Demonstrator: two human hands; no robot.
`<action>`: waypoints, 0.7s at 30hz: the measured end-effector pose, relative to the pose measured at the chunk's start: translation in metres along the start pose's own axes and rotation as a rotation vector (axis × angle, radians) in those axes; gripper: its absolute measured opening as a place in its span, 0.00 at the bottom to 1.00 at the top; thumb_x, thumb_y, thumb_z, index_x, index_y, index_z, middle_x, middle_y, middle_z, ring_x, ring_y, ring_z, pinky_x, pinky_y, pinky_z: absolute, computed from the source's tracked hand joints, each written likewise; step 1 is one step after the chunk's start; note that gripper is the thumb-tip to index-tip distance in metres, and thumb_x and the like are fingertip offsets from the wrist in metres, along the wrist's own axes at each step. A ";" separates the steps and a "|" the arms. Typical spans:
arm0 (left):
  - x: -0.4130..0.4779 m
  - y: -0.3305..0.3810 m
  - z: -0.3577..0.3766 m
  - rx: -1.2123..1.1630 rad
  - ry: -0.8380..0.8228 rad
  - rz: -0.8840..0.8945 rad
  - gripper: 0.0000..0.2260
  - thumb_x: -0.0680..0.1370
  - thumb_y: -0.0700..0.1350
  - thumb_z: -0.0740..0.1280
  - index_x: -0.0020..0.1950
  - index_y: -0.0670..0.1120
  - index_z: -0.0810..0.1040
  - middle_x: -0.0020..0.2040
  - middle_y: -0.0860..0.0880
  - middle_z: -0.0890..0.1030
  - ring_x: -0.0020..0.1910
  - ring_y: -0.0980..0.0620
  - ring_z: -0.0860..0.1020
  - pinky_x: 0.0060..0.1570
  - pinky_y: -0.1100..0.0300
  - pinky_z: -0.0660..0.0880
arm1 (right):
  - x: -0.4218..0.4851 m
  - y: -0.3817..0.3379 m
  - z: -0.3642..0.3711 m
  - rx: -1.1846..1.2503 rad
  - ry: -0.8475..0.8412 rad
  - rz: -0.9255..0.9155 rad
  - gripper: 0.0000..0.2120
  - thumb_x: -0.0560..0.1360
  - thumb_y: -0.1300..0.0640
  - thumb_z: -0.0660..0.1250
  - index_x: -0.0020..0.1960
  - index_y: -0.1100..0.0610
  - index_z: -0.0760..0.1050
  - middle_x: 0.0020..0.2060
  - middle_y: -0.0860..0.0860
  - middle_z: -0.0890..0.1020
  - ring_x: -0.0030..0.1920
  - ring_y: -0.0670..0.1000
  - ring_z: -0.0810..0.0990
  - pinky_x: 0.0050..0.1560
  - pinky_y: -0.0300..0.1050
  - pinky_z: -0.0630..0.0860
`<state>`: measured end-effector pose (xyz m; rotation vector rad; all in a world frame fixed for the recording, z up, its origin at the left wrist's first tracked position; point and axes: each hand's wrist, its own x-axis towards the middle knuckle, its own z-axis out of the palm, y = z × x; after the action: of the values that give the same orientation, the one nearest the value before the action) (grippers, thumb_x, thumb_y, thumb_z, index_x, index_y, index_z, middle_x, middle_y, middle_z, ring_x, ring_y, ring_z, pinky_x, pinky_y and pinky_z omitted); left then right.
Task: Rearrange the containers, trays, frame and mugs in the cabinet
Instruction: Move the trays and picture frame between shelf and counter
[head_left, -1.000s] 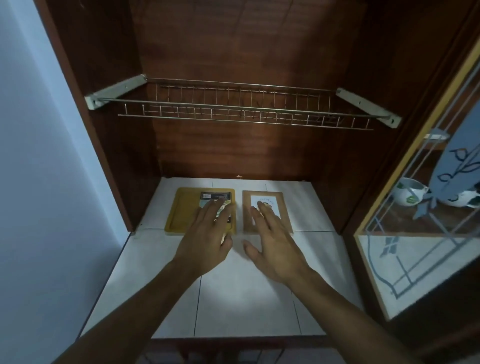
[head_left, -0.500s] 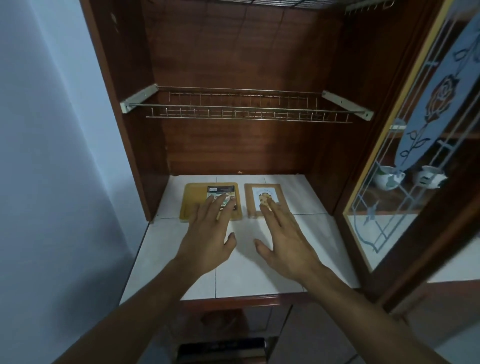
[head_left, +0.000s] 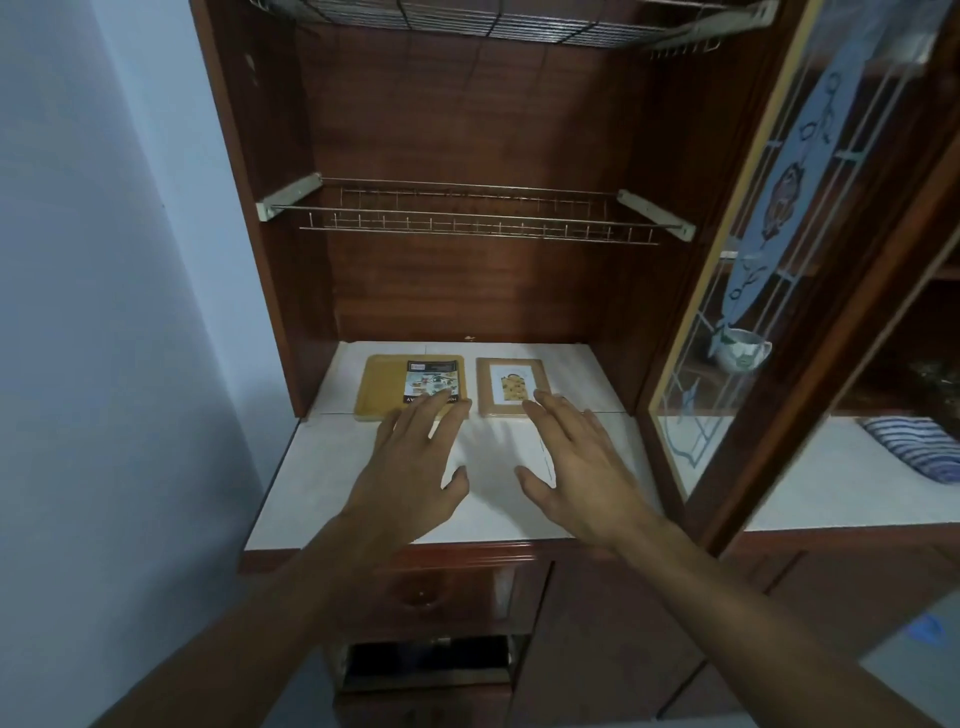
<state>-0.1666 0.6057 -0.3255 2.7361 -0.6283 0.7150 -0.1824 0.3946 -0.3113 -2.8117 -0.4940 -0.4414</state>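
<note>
Yellow tray (head_left: 384, 387) at left hand (head_left: 410, 467) fingertips | wooden frame (head_left: 511, 387) at right hand (head_left: 576, 467) fingertips | both spread flat, empty

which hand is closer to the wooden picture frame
Right. The right hand has its fingertips at the near right corner of the picture frame, though contact is unclear. The left hand is off to the frame's left, fingertips over the yellow tray.

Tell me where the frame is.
In the head view, the frame lies on the shelf, right of the tray, at the fingertips of the right hand.
</note>
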 end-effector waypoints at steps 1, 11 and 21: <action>-0.002 0.007 -0.001 0.010 0.014 0.005 0.31 0.68 0.53 0.69 0.70 0.46 0.68 0.67 0.41 0.74 0.65 0.37 0.74 0.61 0.38 0.69 | -0.005 0.003 -0.003 0.003 -0.007 0.002 0.35 0.76 0.39 0.53 0.78 0.53 0.56 0.79 0.51 0.56 0.79 0.53 0.53 0.77 0.57 0.53; -0.017 0.096 -0.012 0.024 -0.013 -0.063 0.32 0.70 0.54 0.66 0.73 0.46 0.66 0.71 0.40 0.70 0.70 0.37 0.68 0.65 0.34 0.66 | -0.067 0.035 -0.041 0.017 -0.021 -0.030 0.35 0.80 0.44 0.59 0.80 0.51 0.47 0.80 0.48 0.49 0.79 0.49 0.45 0.76 0.47 0.43; -0.031 0.146 -0.026 0.131 -0.006 0.087 0.32 0.69 0.50 0.68 0.72 0.45 0.67 0.71 0.40 0.69 0.71 0.38 0.66 0.67 0.36 0.64 | -0.124 0.048 -0.076 -0.114 0.019 0.023 0.34 0.80 0.43 0.59 0.80 0.51 0.48 0.80 0.49 0.49 0.79 0.52 0.46 0.74 0.49 0.37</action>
<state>-0.2693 0.4966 -0.3011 2.8461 -0.7306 0.7948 -0.2949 0.2932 -0.2922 -2.9164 -0.4448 -0.5058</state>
